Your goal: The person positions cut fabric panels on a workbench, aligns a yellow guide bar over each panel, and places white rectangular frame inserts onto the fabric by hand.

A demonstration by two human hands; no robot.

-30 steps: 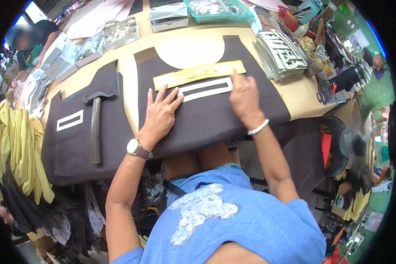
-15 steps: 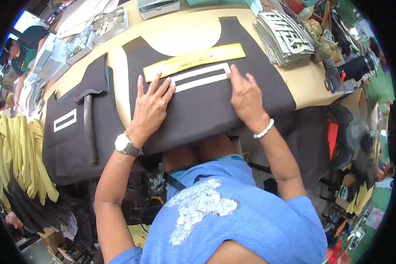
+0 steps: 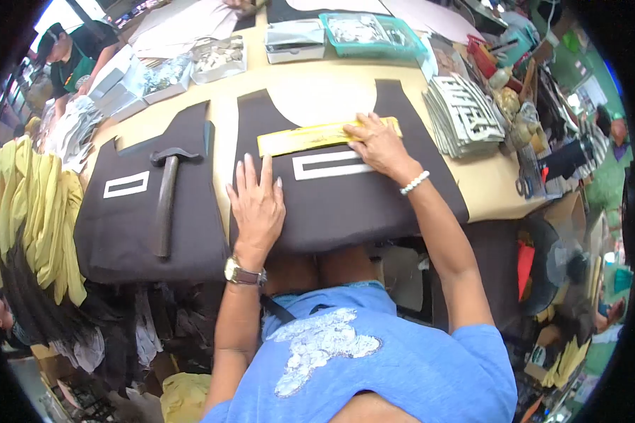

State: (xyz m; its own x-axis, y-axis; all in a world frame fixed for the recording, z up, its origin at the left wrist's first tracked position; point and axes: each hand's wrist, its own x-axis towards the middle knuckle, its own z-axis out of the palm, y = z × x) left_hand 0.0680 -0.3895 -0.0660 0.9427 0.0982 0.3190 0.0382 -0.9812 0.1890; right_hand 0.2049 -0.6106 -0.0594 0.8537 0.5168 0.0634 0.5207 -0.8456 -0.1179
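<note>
A dark cloth piece point(image 3: 331, 211) lies on the table with a white rectangular frame point(image 3: 324, 166) on it. Just above the frame is a yellow strip point(image 3: 296, 139), slightly tilted. My left hand point(image 3: 258, 211) lies flat on the cloth, fingers spread, left of the white frame. Over the right part of the yellow strip rests my right hand point(image 3: 382, 146), fingers apart, covering the frame's right end. To the left, a hammer point(image 3: 166, 204) lies on a second dark piece point(image 3: 113, 233) beside a smaller white frame point(image 3: 126, 185).
White boxes of small parts point(image 3: 219, 60) and a teal tray point(image 3: 374, 35) stand at the back. Stacked white cutouts point(image 3: 466, 116) and scissors point(image 3: 523, 186) are at the right. Yellow cloths point(image 3: 35, 211) hang at the left. Another person point(image 3: 70, 60) is at the back left.
My right hand has moved up and left, from the frame's right end onto the yellow strip. My left hand has slid off the frame's left end. The camera view has shifted.
</note>
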